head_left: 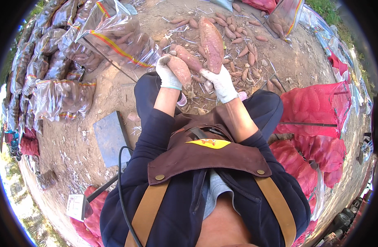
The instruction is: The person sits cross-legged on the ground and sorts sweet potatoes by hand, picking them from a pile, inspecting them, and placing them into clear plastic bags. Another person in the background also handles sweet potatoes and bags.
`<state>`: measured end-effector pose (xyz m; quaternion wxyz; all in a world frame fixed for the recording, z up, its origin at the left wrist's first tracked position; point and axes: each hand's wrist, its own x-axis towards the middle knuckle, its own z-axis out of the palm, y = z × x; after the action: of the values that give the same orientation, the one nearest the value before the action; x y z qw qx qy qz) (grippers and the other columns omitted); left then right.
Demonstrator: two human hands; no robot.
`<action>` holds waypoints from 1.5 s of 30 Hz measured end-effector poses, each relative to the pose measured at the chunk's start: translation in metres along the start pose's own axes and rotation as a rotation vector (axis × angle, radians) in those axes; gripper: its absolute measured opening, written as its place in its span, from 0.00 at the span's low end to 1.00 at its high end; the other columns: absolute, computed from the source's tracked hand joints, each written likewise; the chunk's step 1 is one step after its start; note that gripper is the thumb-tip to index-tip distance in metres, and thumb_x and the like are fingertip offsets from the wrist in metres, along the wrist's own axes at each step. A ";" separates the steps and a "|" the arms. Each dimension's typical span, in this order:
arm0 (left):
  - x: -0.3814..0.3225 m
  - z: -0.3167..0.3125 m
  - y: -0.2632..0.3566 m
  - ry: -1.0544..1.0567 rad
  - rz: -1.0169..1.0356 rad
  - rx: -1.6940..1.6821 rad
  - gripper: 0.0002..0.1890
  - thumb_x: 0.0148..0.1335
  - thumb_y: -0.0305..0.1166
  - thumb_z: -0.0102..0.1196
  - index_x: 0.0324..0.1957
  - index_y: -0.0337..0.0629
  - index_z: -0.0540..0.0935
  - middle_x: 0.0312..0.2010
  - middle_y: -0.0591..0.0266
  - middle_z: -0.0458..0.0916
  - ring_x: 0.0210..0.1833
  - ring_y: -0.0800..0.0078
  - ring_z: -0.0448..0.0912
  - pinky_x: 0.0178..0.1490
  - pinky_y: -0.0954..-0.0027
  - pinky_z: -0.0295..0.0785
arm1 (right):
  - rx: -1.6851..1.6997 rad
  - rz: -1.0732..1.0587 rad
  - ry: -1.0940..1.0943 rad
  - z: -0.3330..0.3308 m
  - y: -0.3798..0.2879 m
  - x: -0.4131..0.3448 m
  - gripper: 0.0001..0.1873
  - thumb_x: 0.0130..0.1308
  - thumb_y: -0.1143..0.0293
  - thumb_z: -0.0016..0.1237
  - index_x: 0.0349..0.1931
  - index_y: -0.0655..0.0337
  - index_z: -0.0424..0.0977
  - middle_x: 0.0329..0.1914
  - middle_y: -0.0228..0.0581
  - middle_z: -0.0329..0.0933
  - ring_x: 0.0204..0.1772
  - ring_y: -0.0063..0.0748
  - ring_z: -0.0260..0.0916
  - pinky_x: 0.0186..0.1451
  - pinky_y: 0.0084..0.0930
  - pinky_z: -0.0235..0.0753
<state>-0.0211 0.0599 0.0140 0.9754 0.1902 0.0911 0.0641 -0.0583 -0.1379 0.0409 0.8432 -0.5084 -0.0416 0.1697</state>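
My left hand, in a white knit glove, is closed around a sweet potato that slants across my palm. A much larger, long sweet potato stands out from my right hand, which is gloved too and grips its near end. Another thick sweet potato lies between the two hands, behind the one in my left hand; whether a hand touches it I cannot tell. Beyond and beside my hands, many smaller sweet potatoes are scattered on the dirt among white strips.
An open clear plastic bag with sweet potatoes stands at the left, before stacked full bags. A flat grey platform and a scale's display are at lower left. Red mesh sacks fill the right. Another clear bag stands at upper right.
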 end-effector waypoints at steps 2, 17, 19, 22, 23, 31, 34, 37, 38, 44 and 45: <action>0.002 0.000 0.007 -0.070 -0.163 -0.101 0.09 0.52 0.35 0.51 0.28 0.40 0.79 0.28 0.56 0.79 0.36 0.60 0.79 0.46 0.63 0.75 | 0.036 0.031 0.079 -0.003 0.004 -0.002 0.12 0.62 0.71 0.58 0.42 0.60 0.70 0.23 0.32 0.72 0.15 0.19 0.63 0.17 0.18 0.62; 0.207 0.139 0.390 -0.077 1.374 1.848 0.23 0.44 0.38 0.65 0.44 0.40 0.84 0.53 0.46 0.75 0.54 0.48 0.76 0.59 0.58 0.71 | -0.098 0.338 0.249 -0.047 0.066 0.036 0.15 0.60 0.74 0.60 0.46 0.58 0.71 0.24 0.26 0.71 0.19 0.18 0.65 0.20 0.18 0.67; 0.244 0.122 0.403 -0.009 1.093 2.254 0.30 0.47 0.43 0.66 0.55 0.47 0.82 0.58 0.48 0.74 0.59 0.50 0.75 0.65 0.60 0.69 | -0.110 0.368 0.259 -0.045 0.073 0.048 0.14 0.59 0.74 0.60 0.43 0.58 0.70 0.24 0.27 0.71 0.19 0.18 0.66 0.20 0.18 0.67; 0.262 0.099 0.397 -0.088 0.855 1.895 0.28 0.54 0.41 0.63 0.59 0.49 0.80 0.61 0.49 0.74 0.60 0.55 0.76 0.67 0.62 0.68 | -0.126 0.375 0.244 -0.042 0.074 0.065 0.21 0.60 0.74 0.59 0.52 0.59 0.68 0.24 0.27 0.69 0.18 0.18 0.63 0.19 0.17 0.64; 0.258 0.095 0.387 -0.085 1.095 1.808 0.24 0.59 0.38 0.61 0.57 0.40 0.80 0.56 0.50 0.78 0.56 0.60 0.78 0.62 0.64 0.71 | -0.129 0.407 0.248 -0.040 0.073 0.069 0.24 0.61 0.74 0.58 0.57 0.60 0.68 0.24 0.27 0.69 0.18 0.17 0.62 0.19 0.16 0.62; 0.123 0.039 0.130 0.031 -0.218 0.679 0.27 0.68 0.44 0.57 0.62 0.37 0.72 0.56 0.54 0.76 0.56 0.61 0.76 0.54 0.61 0.75 | 0.229 0.351 -0.195 -0.024 0.033 0.109 0.13 0.69 0.59 0.55 0.39 0.52 0.65 0.22 0.24 0.62 0.15 0.15 0.52 0.17 0.16 0.51; 0.104 0.035 0.051 -0.102 -0.299 0.507 0.27 0.69 0.47 0.55 0.62 0.40 0.70 0.57 0.50 0.73 0.61 0.56 0.73 0.62 0.49 0.71 | 0.403 0.573 -0.258 -0.023 0.020 0.103 0.30 0.63 0.30 0.45 0.38 0.51 0.68 0.20 0.27 0.61 0.13 0.17 0.51 0.15 0.16 0.50; 0.090 0.040 0.016 -0.032 -0.207 0.207 0.24 0.70 0.46 0.54 0.57 0.38 0.72 0.58 0.50 0.74 0.60 0.55 0.74 0.64 0.48 0.70 | 0.791 0.639 -0.461 -0.026 0.010 0.087 0.36 0.61 0.25 0.40 0.38 0.53 0.71 0.16 0.28 0.60 0.09 0.16 0.50 0.11 0.16 0.50; 0.085 0.041 0.008 0.056 -0.218 0.101 0.22 0.70 0.45 0.53 0.56 0.38 0.73 0.57 0.51 0.75 0.59 0.55 0.75 0.64 0.48 0.70 | 0.772 0.592 -0.544 -0.026 0.009 0.079 0.38 0.61 0.24 0.38 0.40 0.55 0.72 0.16 0.28 0.60 0.08 0.15 0.50 0.11 0.15 0.51; 0.066 0.048 -0.008 0.046 0.009 0.357 0.21 0.71 0.42 0.54 0.56 0.36 0.70 0.55 0.48 0.75 0.56 0.54 0.77 0.63 0.50 0.71 | 0.158 0.412 -0.068 -0.021 0.000 0.034 0.23 0.72 0.44 0.45 0.42 0.58 0.71 0.17 0.26 0.60 0.14 0.14 0.53 0.15 0.15 0.52; 0.065 0.047 -0.007 0.057 0.108 0.443 0.23 0.71 0.42 0.55 0.57 0.36 0.69 0.55 0.47 0.74 0.56 0.54 0.77 0.63 0.51 0.72 | 0.051 0.301 -0.030 -0.019 0.000 0.028 0.20 0.73 0.48 0.47 0.41 0.58 0.71 0.17 0.25 0.60 0.15 0.14 0.54 0.16 0.15 0.53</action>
<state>0.0525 0.0470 0.0441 0.9019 0.4026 0.1199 0.1000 -0.0275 -0.1447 0.0291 0.8201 -0.4848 0.0267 0.3027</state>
